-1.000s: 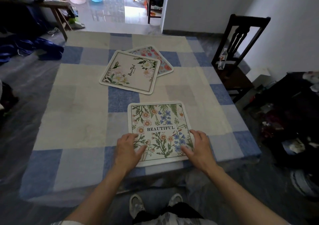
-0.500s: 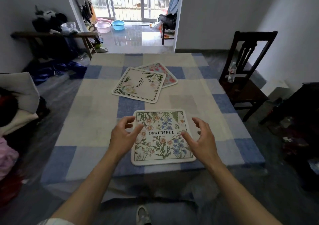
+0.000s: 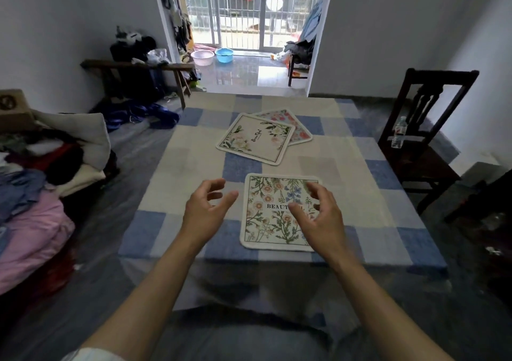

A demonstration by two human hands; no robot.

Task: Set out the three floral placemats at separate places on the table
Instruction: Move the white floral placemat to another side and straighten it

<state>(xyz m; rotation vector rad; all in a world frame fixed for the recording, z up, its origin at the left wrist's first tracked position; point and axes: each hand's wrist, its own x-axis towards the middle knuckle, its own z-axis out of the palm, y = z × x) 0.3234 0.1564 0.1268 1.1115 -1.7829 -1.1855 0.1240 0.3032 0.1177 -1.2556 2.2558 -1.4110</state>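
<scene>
the table (image 3: 171,166) with a blue and cream checked cloth fills the middle of the frame. the near placemat (image 3: 266,222) lies flat in the lower middle, close to the table's near edge. it is almost square, so no side looks longer. its edges run even with the table edge, and its word reads straight across from left to right, right way up for the person.

the left hand (image 3: 205,211) is over the cloth just left of this mat. its fingers are spread and loosely bent, and it holds nothing. the right hand (image 3: 318,216) is over the mat's right half and hides the end of the word. its fingers are loosely bent too, with nothing in them. i cannot tell if it touches the mat.

higher up, in the middle of the table, lies the cream placemat (image 3: 256,139) – it is turned, so its writing runs up toward the upper right. the pink flower placemat (image 3: 297,126) lies partly under it and sticks out at its upper right – these two touch, well apart from the near one.

a dark chair (image 3: 426,127) with a bottle (image 3: 399,133) on it stands at the right.
</scene>
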